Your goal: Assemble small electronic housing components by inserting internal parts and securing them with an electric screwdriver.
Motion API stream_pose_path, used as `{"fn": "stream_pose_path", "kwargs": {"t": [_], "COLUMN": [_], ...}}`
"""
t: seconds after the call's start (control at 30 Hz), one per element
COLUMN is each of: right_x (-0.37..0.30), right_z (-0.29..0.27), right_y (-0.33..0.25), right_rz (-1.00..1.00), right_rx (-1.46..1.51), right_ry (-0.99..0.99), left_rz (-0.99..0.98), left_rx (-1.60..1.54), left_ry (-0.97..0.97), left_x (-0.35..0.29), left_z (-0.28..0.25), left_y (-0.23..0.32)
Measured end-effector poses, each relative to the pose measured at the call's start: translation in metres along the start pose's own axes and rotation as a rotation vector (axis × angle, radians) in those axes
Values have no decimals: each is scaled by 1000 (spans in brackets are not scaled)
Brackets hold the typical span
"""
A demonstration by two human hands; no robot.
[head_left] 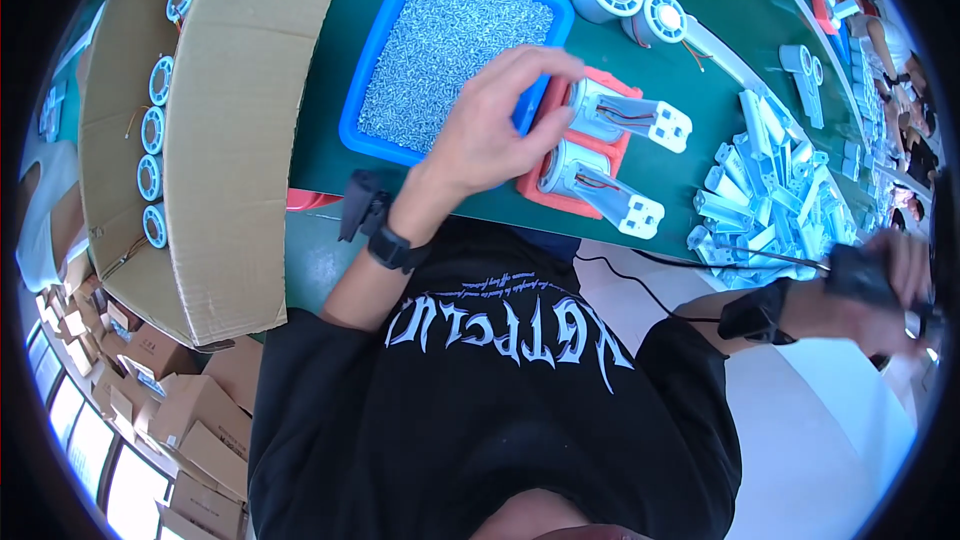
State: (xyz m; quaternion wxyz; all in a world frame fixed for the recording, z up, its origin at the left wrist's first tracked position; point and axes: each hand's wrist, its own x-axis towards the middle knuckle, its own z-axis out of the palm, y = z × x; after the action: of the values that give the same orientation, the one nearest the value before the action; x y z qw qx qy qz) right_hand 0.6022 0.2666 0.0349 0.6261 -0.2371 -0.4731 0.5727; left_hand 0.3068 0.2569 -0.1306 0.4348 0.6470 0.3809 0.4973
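Black T-shirt with pale lettering fills the foreground. Beyond, the left hand, thumb and fingers apart, partly hides the upper of two long, round-based, pale plastic housings in a red block (both point right, dipping slightly). The blurred right hand grips a dark tool, perhaps a screwdriver, its thin shaft pointing left.

Left hand arched, back upward, loosely spread; right hand blurred, curled, well out rightward.
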Motion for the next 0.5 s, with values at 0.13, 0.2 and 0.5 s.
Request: {"fn": "stream_pose_path", "kwargs": {"t": [0.13,0.2,0.5], "right_x": [-23,-37,-81], "right_z": [-6,-7,0], "right_y": [23,75,155], "right_rz": [253,496,586], "right_rx": [-326,-781,-781], "right_ry": [280,295,253], "left_rz": [258,263,-267], "left_rx": [276,358,-212], "left_ry": [-329,-339,-211], "left_x": [5,-3,-19], "left_z": [-7,3,5], "left_y": [29,30,0]}}
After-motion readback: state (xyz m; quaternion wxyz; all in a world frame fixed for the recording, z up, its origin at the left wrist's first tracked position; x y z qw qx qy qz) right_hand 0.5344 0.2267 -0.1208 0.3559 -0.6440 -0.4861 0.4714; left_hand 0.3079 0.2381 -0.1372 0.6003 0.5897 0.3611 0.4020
